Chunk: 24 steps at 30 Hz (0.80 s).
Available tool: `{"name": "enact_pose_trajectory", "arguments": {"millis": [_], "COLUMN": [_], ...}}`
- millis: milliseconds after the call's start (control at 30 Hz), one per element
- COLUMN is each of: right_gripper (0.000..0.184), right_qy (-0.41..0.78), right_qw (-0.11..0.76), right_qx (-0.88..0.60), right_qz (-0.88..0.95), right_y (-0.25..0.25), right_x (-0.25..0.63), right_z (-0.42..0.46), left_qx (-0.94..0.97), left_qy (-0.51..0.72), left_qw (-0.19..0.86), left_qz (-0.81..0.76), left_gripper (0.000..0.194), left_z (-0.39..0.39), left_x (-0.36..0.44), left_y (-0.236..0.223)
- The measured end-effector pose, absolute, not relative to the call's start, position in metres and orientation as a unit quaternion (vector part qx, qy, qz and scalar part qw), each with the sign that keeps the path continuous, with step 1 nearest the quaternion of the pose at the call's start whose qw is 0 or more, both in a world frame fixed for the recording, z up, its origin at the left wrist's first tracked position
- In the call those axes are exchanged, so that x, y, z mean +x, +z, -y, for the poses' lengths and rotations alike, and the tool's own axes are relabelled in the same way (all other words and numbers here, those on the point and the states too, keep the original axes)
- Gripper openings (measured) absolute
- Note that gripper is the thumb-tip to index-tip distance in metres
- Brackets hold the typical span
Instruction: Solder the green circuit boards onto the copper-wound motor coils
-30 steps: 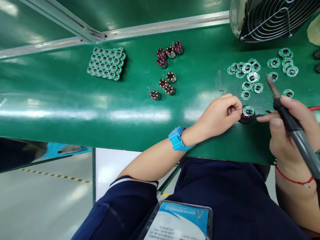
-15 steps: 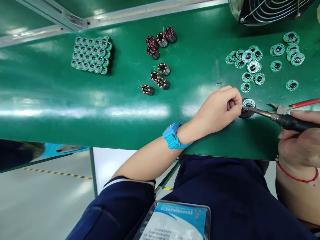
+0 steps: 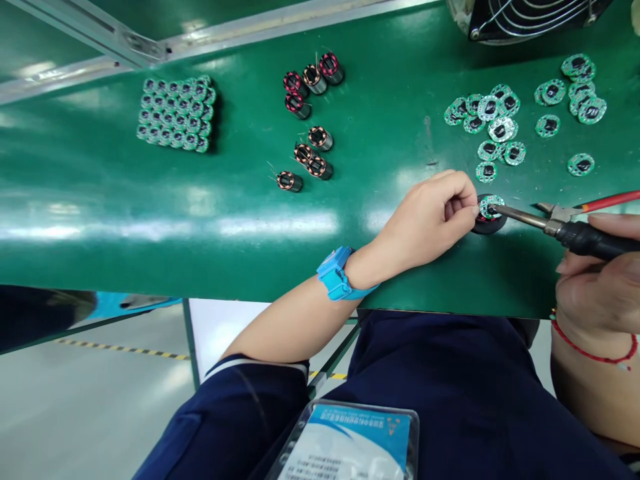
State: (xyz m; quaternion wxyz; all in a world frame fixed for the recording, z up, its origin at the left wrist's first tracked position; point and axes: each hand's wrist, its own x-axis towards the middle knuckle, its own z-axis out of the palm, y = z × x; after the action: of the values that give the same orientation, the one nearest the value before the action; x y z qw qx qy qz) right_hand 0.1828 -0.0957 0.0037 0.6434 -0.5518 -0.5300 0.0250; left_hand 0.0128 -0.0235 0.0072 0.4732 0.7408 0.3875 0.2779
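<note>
- Left hand [image 3: 425,220] clenched, pinching 1 round circuit board [image 3: 491,207] on 1 black holder [image 3: 487,225].
- Right hand [image 3: 595,280] grasped 1 soldering iron [image 3: 575,233], its tip touching that board.
- 8 copper coils [image 3: 320,137] stood mid-bench; loose boards [image 3: 581,164] overlapped, too many to count exactly.
- Open green bench [image 3: 100,153] stretched left; the holder sat near its front edge.

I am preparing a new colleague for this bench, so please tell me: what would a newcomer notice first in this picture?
The soldering iron in the right hand stands out first, its tip at a small round green circuit board held at the edge by the left hand. More boards lie at upper right, and copper-wound coils stand mid-bench.
</note>
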Motion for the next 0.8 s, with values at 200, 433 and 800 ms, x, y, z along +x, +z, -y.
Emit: {"name": "enact_pose_trajectory", "arguments": {"millis": [200, 433, 800], "right_gripper": [0.03, 0.031, 0.038], "right_qy": [0.011, 0.012, 0.039], "right_qw": [0.673, 0.646, 0.627], "right_qx": [-0.513, -0.543, -0.568], "right_qz": [0.533, 0.537, 0.532], "right_y": [-0.0036, -0.003, -0.0003], "right_x": [0.1858, 0.1846, 0.1861], "right_z": [0.0909, 0.0945, 0.0985], "left_qx": [0.744, 0.748, 0.753], "left_qy": [0.288, 0.292, 0.288], "left_qw": [0.462, 0.454, 0.448], "left_qz": [-0.388, -0.385, -0.387], "left_gripper": [0.016, 0.017, 0.017], "left_z": [0.024, 0.0253, 0.0259], "left_x": [0.0133, 0.0144, 0.0142], "left_y": [0.0047, 0.0044, 0.0058]}}
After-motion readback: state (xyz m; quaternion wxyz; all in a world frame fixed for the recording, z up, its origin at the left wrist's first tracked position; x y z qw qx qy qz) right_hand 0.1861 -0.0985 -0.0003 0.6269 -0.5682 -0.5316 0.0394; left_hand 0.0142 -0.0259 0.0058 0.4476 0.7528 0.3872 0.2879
